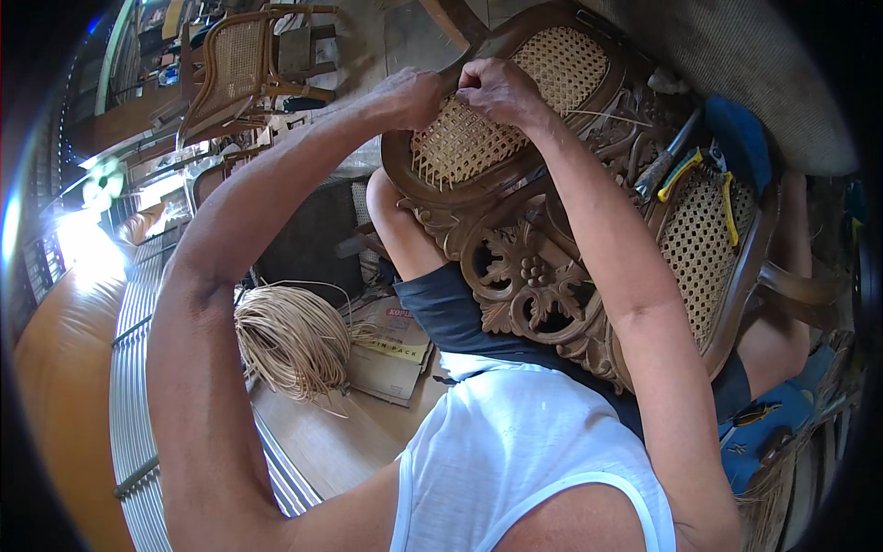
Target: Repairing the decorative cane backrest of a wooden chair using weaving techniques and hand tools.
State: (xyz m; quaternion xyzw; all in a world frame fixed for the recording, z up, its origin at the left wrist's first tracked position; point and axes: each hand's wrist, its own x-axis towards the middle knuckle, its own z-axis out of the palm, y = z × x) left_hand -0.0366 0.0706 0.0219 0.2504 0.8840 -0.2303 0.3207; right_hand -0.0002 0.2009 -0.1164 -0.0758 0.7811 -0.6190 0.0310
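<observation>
A carved wooden chair (pixel 538 276) lies across my lap, its oval back filled with woven cane webbing (pixel 469 138). My left hand (pixel 414 95) and my right hand (pixel 497 89) meet at the far rim of the oval frame, both pinched on a thin cane strand (pixel 602 116) that trails to the right over the carving. The fingertips are pressed close together at the edge of the weave. The chair's cane seat (pixel 704 239) is to the right.
A coil of loose cane strands (pixel 290 340) rests on a wooden board by my left knee, beside a cardboard box (pixel 391 354). Yellow-handled pliers (pixel 717 179) and a hammer lie on the chair seat. Another cane chair (pixel 244 69) stands at the back left.
</observation>
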